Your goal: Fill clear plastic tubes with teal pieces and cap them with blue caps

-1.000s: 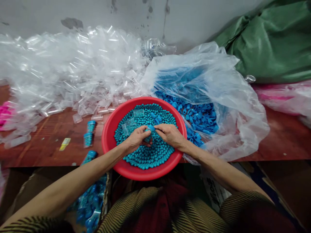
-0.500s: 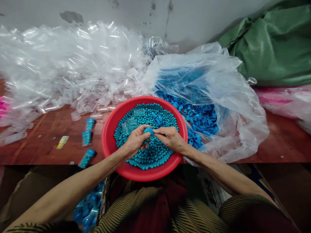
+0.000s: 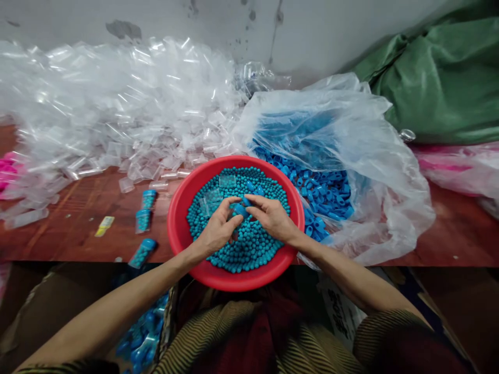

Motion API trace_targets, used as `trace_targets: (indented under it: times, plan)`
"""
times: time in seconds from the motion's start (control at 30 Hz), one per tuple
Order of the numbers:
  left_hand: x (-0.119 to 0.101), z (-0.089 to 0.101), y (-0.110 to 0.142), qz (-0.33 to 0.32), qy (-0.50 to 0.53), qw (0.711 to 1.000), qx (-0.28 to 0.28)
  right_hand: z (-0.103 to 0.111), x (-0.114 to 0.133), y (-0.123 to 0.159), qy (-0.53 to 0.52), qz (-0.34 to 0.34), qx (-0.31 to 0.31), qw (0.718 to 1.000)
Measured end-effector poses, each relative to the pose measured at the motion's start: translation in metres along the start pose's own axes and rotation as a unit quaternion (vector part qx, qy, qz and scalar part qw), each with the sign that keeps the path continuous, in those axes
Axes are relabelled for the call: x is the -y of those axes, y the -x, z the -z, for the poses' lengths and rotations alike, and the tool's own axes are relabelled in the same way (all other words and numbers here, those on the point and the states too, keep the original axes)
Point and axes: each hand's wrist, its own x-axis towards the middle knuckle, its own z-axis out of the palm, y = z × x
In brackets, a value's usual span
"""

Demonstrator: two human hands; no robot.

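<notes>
Over a red basin of round teal beads, my left hand is closed around a small blue-capped container; my fingers hide most of its body. My right hand pinches a small blue plastic piece just above that cap, its thumb close to the cap's side. Whether the piece touches the cap, I cannot tell. Clear empty tubes lie on the beads at the left, and a few loose blue plastic pieces rest on them behind my fingers.
A big heap of clear plastic tubes covers the table's back left. At right, a clear bag spills blue plastic pieces. Filled blue-capped bottles lie left of the basin, one at the table's edge. A green sack stands back right.
My right fingers have shifted from the side of the blue cap to just above it, where a small blue piece now shows between them. The view has shifted slightly.
</notes>
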Motion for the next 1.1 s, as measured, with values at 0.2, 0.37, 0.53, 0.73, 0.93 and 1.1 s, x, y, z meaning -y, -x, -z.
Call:
trace_targets:
  times: [0.2, 0.37, 0.53, 0.73, 0.93, 1.1]
  plan:
    - [0.001, -0.008, 0.004, -0.038, 0.06, 0.997, -0.034, -0.008, 0.018, 0.014, 0.221, 0.083, 0.113, 0.965]
    - [0.001, -0.008, 0.006, -0.055, 0.069, 0.995, -0.038, -0.017, 0.022, 0.02, 0.299, 0.052, 0.105, 0.947]
    - [-0.002, -0.011, 0.007, -0.06, 0.073, 0.993, -0.067, -0.026, 0.017, 0.021, 0.303, 0.076, 0.049, 0.949]
    - [-0.005, -0.02, 0.005, -0.039, 0.102, 0.989, -0.095, -0.031, 0.012, 0.02, 0.301, 0.098, 0.011, 0.949]
    - [0.0, -0.014, 0.002, -0.034, 0.131, 0.99, -0.048, -0.014, 0.014, 0.016, 0.205, 0.076, 0.083, 0.972]
    - [0.0, -0.003, 0.002, -0.017, 0.08, 0.996, 0.022, -0.002, 0.015, 0.008, -0.023, -0.012, 0.104, 0.994]
